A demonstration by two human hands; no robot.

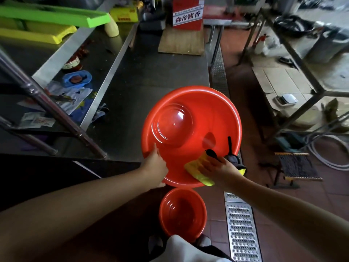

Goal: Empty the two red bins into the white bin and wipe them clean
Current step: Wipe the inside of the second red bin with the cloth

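The left hand [155,163] grips the tilted bin's [190,129] rim; the right hand [217,167] presses a cloth [198,173] inside. A hard wipe could twist the bin loose.

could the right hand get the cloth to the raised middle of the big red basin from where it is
Probably yes: the right hand presses the yellow cloth inside the large red basin, and nothing lies between it and the centre.

steel counter [151,76] ahead of the hands; tiled floor [251,205] below them.
counter, beyond the left hand [155,165]: wooden board [181,42]. floor, beneath the hands: small red bin [182,212], beside a metal drain grate [242,229].
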